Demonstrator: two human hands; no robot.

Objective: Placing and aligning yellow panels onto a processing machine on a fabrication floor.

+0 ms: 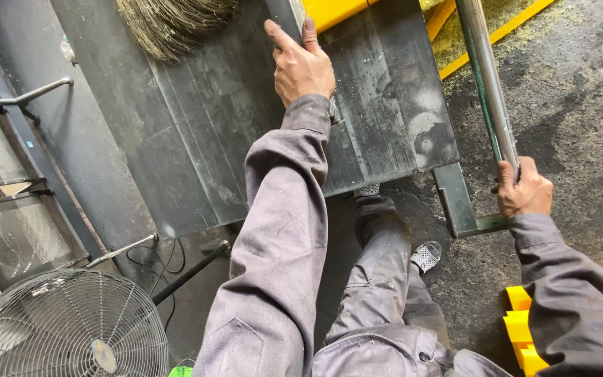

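Left hand: left hand [301, 66], upper centre, fingers curled over a grey metal strip [284, 14].
Right hand: right hand [523, 190] fisted round the long steel lever bar [486, 84].
Bar axis: near-vertical, leaning slightly toward the upper left.
Below: dark worn steel table [197, 146].

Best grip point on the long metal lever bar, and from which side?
Grip the bar near its lower end, from its right, where the right hand already wraps it. The shaft is round, bare and slanted; the steel table, under the left hand, blocks its left side.
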